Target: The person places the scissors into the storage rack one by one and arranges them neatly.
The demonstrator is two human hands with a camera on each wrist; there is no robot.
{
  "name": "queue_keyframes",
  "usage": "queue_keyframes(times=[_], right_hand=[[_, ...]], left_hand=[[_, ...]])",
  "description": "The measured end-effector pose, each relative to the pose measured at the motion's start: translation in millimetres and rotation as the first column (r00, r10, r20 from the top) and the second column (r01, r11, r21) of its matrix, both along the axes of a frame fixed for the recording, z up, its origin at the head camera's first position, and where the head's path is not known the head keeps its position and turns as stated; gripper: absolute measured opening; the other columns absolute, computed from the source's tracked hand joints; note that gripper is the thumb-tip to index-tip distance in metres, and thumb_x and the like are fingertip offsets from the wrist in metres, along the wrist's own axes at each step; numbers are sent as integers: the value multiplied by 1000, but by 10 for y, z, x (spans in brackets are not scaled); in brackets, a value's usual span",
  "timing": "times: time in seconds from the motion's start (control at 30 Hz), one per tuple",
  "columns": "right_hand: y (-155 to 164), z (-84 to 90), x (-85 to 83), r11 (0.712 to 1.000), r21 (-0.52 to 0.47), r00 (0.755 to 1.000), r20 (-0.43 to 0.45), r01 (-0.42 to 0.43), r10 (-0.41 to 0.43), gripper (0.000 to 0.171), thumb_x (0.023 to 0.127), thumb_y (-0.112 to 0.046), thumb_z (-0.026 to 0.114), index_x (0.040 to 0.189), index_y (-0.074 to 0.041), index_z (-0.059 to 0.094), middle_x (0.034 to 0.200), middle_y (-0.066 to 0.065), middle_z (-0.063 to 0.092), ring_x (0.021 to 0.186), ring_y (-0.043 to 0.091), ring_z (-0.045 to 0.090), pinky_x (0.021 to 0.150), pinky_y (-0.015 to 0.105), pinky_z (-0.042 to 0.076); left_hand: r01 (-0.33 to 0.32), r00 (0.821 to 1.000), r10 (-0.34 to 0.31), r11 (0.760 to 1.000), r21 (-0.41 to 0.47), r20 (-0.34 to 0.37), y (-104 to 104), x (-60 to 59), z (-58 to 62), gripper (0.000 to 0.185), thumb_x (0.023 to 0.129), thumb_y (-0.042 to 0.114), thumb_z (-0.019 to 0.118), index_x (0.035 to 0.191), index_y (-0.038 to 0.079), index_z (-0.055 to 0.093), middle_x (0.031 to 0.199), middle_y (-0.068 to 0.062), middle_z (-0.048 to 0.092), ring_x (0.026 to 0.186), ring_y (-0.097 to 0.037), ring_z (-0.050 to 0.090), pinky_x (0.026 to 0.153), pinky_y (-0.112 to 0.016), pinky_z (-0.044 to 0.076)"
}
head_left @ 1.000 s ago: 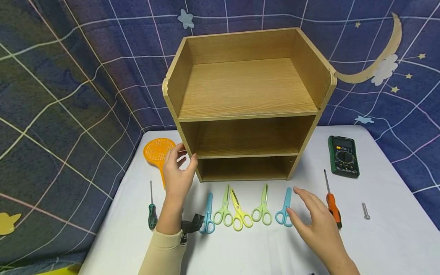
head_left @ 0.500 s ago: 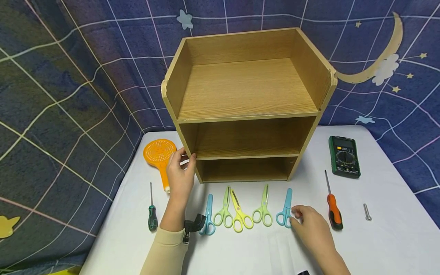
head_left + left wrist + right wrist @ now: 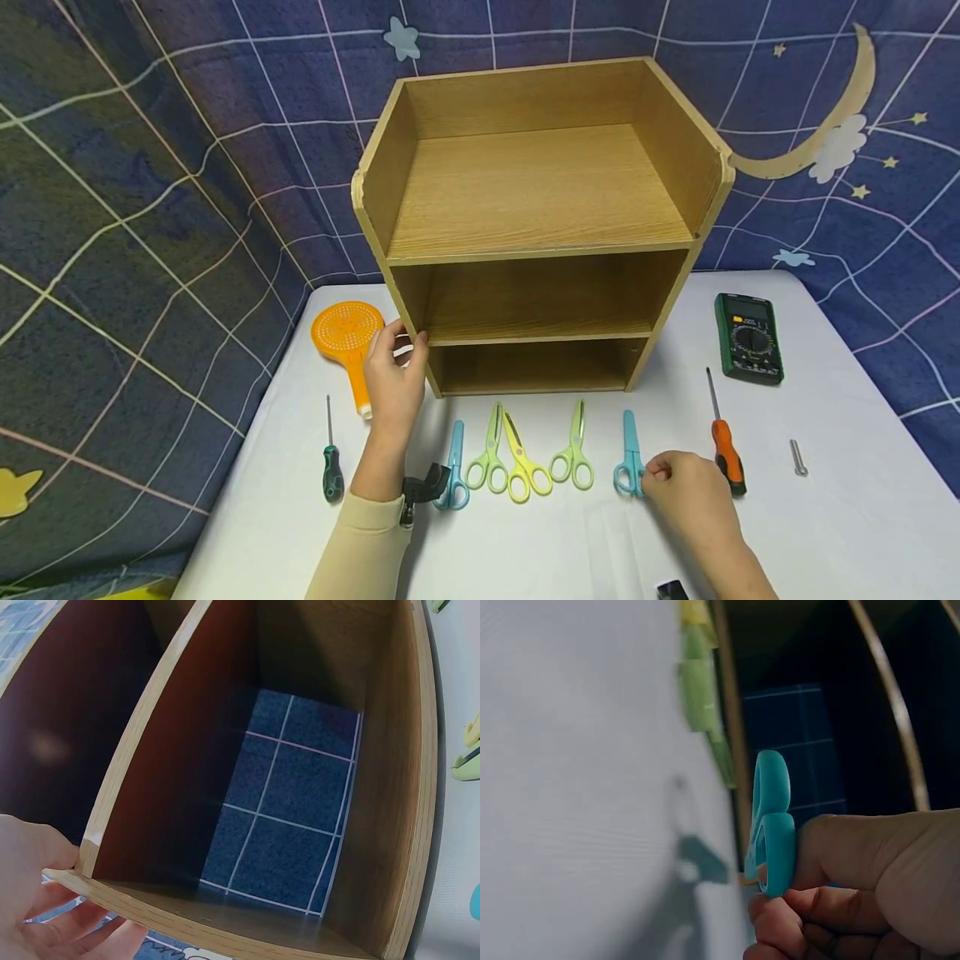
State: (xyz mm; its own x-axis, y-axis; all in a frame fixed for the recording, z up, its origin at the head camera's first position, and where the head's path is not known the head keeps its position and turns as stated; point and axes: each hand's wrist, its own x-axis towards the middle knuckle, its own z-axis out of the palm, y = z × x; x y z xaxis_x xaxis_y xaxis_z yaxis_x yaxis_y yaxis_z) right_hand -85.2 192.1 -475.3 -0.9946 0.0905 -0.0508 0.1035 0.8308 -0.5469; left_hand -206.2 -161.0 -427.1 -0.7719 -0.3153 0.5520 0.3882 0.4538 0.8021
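Five scissors lined up on the white table (image 3: 840,533) in front of the wooden shelf (image 3: 540,225): two blue, two green, one yellow (image 3: 522,460). The right hand (image 3: 686,500) is curled round the handles of the rightmost blue scissors (image 3: 628,457), pinching them; they sit at the right end of the row, just left of the orange screwdriver (image 3: 724,443). The left hand (image 3: 392,379) grips the shelf's near left edge, thumb on the front. Two screwdrivers total, the other green (image 3: 331,458) far left. Also one orange paddle (image 3: 348,337), one multimeter (image 3: 747,337), one bolt (image 3: 798,457).
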Motion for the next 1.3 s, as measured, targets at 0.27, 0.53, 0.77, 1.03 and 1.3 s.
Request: queue_keyframes(times=[0.27,0.53,0.77,1.03,1.3], right_hand=[[67,395,102,1000,1,987,-159,12,-12,8,76,-5,66,73,-11,71,62,-8,56,58,13,47,54,25,38],[152,829,171,999,12,929,-368,42,-34,8,76,-8,76,81,-12,80,71,-8,68,63,6,57,53,23,45],[189,1262,235,994,-86,915,-391,72,-100,11,78,-6,80,86,-12,81,77,-4,73,59,-4,56,54,11,43],[207,1743,208,995,-100,819,-568,29,-81,15,74,3,83,86,-7,81,81,-1,73,62,-14,56,57,3,45],[83,2210,62,992,-123,786,-617,-38,-46,10,81,-2,78,86,-9,82,78,-23,67,62,-9,57,59,3,44]], left_hand=[[6,1000,-6,1000,15,1,10,6,3,24,92,0,71,114,-7,69,103,-19,65,94,-31,69,75,-13,57],[-11,1000,11,1000,12,13,27,15,1,23,93,1,71,115,-7,69,105,-20,65,94,-31,69,77,-25,62],[-23,999,23,1000,3,23,32,14,-4,24,93,1,71,115,-7,69,105,-20,64,94,-31,69,78,-45,63],[-34,999,34,999,5,33,52,34,1,24,94,2,70,116,-7,69,106,-21,65,95,-32,69,79,-43,63],[-42,999,42,999,4,35,54,40,-2,25,95,4,70,117,-6,69,108,-21,65,97,-32,69,81,-44,63]])
